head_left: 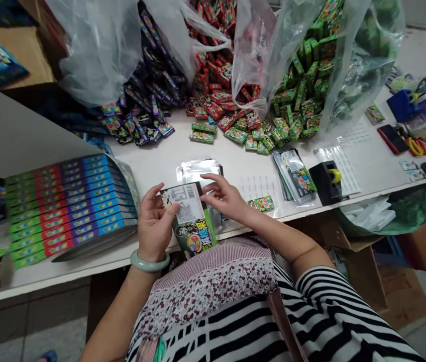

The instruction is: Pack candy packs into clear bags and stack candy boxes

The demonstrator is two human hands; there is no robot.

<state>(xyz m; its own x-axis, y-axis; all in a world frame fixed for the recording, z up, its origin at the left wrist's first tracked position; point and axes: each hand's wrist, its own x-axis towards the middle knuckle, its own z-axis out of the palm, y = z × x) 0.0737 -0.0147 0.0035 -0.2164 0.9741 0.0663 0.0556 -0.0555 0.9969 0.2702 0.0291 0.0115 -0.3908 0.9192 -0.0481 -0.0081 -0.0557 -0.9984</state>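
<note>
Across the white table, clear bags stand by heaped purple boxes, red boxes and green boxes; a colour-striped stack sits at left. By the front edge, a green-and-black packet is gripped by the left hand, thumb on its face. The right hand, fingers bent, is at its upper right edge; whether they pinch, I cannot tell.

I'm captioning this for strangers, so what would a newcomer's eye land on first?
Probably the heaps of purple boxes, red boxes and green boxes by plastic bags across the back of the table. Next, the striped stack at left. Then the printed packet in the left hand near center.
</note>
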